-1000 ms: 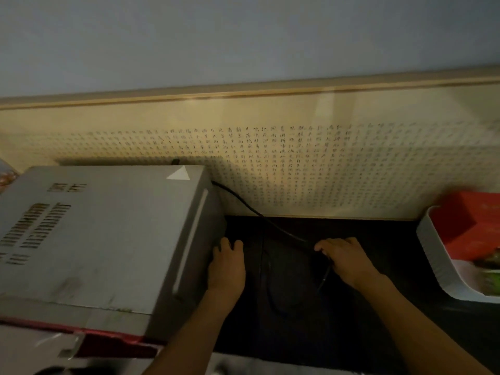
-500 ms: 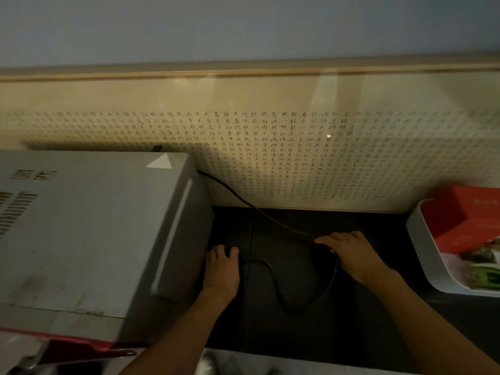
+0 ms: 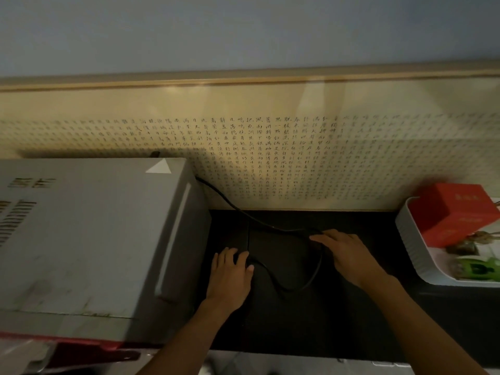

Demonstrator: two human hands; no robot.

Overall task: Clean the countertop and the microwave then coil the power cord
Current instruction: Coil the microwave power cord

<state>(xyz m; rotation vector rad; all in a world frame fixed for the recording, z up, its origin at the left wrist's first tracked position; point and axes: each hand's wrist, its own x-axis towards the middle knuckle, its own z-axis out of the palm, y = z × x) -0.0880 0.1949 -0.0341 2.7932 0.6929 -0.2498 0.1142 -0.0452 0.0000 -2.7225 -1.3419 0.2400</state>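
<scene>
The task appears to be in its last stage, coiling the power cord (image 3: 273,228); no cloth or cleaner is in view, and whether the wiping is finished cannot be confirmed, since the top of the microwave (image 3: 89,236) shows smudges and the dark tabletop (image 3: 338,315) is too dim to judge. The cord leaves the rear right corner of the microwave, crosses the tabletop to the right hand (image 3: 349,253), then sags in 1 loose loop back to the left hand (image 3: 230,274). The 2 hands are apart. The right hand lies over the cord with fingers extended toward the left; whether it pinches the cord cannot be told. The left hand rests just beside the microwave's side wall with fingers curled on the cord end. Only 1 loop is formed, so most of the coiling is judged to remain. A white tray (image 3: 411,250) holding a red box (image 3: 449,212) stands at the right, well apart from the loop. The microwave wall limits room on the left.
</scene>
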